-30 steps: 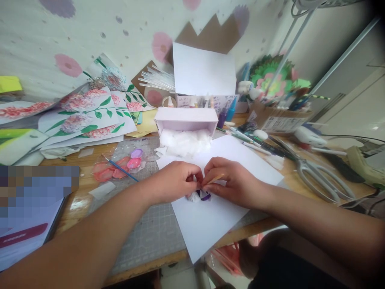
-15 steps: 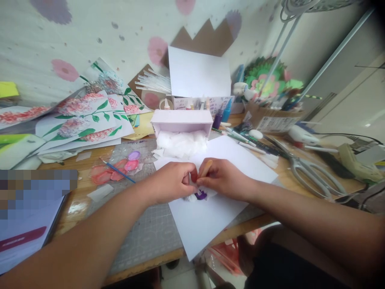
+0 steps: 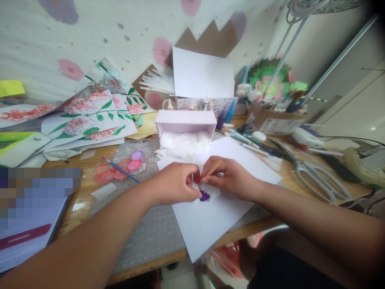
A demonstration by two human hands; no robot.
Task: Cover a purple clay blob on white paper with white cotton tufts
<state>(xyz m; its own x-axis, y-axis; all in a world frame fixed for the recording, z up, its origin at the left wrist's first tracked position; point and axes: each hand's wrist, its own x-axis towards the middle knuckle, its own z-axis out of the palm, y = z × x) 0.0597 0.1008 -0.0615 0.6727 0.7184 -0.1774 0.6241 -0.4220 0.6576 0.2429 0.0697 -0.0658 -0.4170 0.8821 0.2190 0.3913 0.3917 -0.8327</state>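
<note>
My right hand (image 3: 230, 178) pinches a short tan stick (image 3: 214, 167) over a white sheet of paper (image 3: 207, 228). Facing it, my left hand (image 3: 180, 182) has its fingers curled round, with white fluffy material partly hidden between the two hands. Just below the fingertips lies a small purple piece (image 3: 205, 196), near my left thumb. An open pale box (image 3: 186, 117) stands behind the hands, and white stuffing (image 3: 185, 143) spills out of its front.
A blue brush (image 3: 123, 171) rests across pink and purple palette pieces on the left. Large scissors (image 3: 309, 172) and several pens lie to the right. A tablet (image 3: 33, 224) sits at lower left; flower drawings (image 3: 84, 116) are behind.
The view has shifted slightly, moving the scene right. My hands have spread a little apart at the fingertips, the stick leans further right, and more of the purple piece shows.
</note>
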